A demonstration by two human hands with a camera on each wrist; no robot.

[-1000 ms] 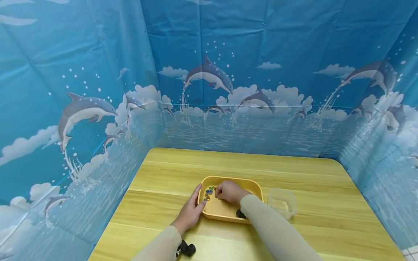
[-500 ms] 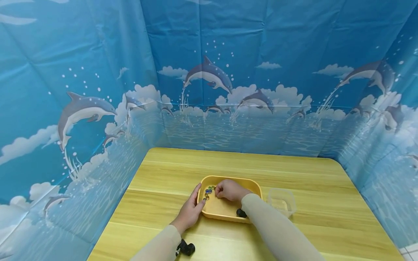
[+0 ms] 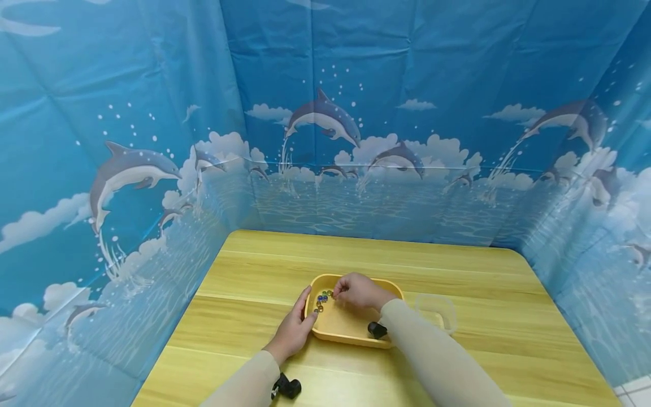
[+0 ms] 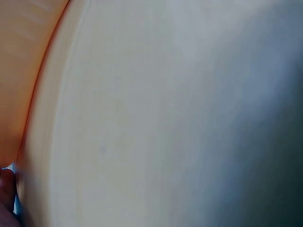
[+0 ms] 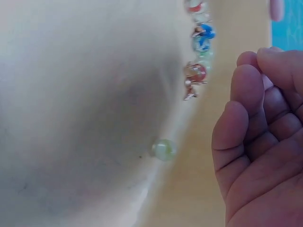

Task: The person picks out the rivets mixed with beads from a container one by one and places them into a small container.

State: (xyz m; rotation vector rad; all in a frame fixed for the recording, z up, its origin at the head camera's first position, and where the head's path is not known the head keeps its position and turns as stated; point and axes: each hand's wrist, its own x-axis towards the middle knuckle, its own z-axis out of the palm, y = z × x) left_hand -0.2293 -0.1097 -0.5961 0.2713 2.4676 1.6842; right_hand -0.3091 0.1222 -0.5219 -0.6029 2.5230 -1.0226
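Observation:
A yellow plastic tray (image 3: pixel 351 340) rests on the table, with several glass marbles (image 3: pixel 320 308) along its left side. My left hand (image 3: pixel 292 332) grips the tray's left end, thumb at the near rim and fingers along the outer wall. Over the tray's interior is my right hand (image 3: pixel 362 291), its fingertips beside the marbles at the far left. In the right wrist view, the fingers curl and the thumb meets a fingertip; whether a marble is between them is hidden. A pale green marble (image 5: pixel 164 150) lies apart from the row there.
A clear plastic container (image 3: pixel 447 314) stands right of the tray, partly behind the right sleeve. Black wrist devices (image 3: pixel 288 387) sit at both wrists. The wooden table (image 3: pixel 244 282) is enclosed by blue dolphin-print sheeting (image 3: pixel 325 209).
My right hand has risen slightly, and its fingertips have shifted a little up and away from the tray floor. The left hand keeps its grip on the tray.

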